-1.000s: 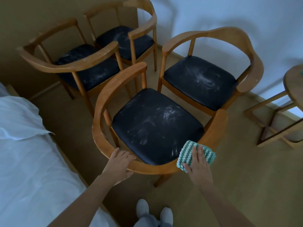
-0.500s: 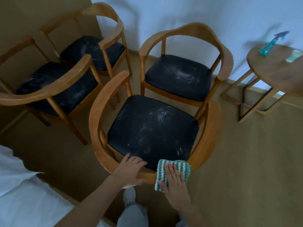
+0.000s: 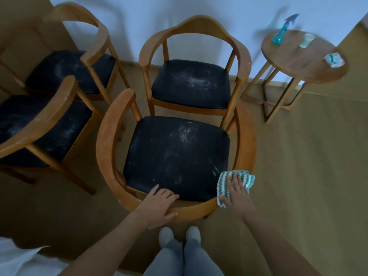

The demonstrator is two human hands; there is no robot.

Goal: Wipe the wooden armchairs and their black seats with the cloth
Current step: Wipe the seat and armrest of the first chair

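With the right hand flat and open on the cloth and the left hand laid open on the armchair rail beside it, the unpinched cloth may slide off the rail's outer edge.

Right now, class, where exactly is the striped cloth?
Head view, lower right: the striped cloth lies on the nearest armchair's curved wooden rail, pressed under the right hand, beside the black seat's near right corner.
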